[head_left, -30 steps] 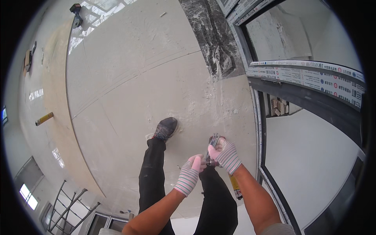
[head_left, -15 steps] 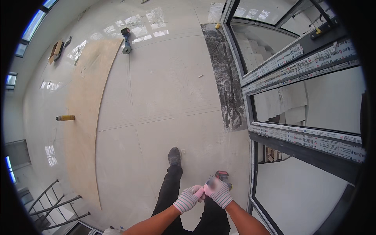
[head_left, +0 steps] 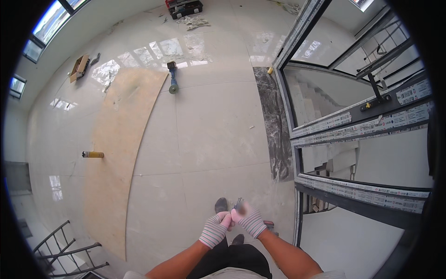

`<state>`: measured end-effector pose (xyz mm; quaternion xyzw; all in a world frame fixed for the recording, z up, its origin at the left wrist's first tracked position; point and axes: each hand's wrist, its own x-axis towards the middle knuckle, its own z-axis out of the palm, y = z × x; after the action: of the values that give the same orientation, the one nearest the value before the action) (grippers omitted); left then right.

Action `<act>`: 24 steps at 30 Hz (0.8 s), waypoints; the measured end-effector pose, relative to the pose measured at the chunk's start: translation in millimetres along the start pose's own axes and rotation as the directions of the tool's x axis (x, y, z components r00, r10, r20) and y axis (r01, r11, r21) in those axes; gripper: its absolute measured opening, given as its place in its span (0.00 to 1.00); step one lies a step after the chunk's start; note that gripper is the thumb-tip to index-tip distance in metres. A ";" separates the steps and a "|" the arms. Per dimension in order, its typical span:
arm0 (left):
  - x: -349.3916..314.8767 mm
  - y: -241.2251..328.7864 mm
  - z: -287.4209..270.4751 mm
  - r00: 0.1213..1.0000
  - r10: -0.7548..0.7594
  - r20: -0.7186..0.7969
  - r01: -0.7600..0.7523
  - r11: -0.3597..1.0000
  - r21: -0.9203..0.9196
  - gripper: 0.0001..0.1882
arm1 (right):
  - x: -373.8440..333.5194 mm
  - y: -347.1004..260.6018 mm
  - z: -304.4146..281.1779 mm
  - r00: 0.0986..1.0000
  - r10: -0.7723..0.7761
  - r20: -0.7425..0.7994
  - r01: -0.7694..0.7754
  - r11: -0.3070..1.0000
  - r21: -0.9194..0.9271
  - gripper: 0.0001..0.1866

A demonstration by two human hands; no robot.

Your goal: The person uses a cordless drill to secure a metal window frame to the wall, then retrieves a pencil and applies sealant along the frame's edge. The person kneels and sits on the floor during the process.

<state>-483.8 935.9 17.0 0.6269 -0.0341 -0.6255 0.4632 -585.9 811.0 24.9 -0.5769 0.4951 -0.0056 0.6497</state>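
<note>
In front of my body, my left hand [head_left: 215, 229] and my right hand [head_left: 249, 220] meet at the fingertips, both in striped gloves with pink fingers. The left one is closed in a pinch; whatever lies between its fingertips is too small to make out. My right hand is closed around small thin metal pieces [head_left: 238, 202], which stick out past its fingers; their exact kind is unclear. On the floor beside my right forearm lies a power tool with a red and black battery [head_left: 269, 224], partly hidden by the arm.
A plywood sheet [head_left: 121, 135] lies left, bearing a yellow cylinder [head_left: 95, 154]. An angle grinder [head_left: 173, 78] rests near its far corner. Framed glass panels [head_left: 362, 186] stand right, beside a dark marble strip [head_left: 276, 125]. Farther off are a cardboard box [head_left: 79, 68] and a toolbox [head_left: 185, 8].
The view has tilted up, bringing the toolbox into sight. Both feet now show beneath my hands, and my right arm covers more of the power tool. My hands stay together.
</note>
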 end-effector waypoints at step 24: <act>117.6 313.8 -16.8 0.903 0.260 -0.343 -0.350 0.906 -0.236 0.13 | 196.2 -312.5 -69.3 0.913 -0.214 0.346 0.319 0.905 -0.281 0.18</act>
<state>-276.3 693.4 120.6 0.6268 0.0314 -0.4385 0.6433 -354.7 541.4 146.7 -0.7343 0.2972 0.0776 0.6054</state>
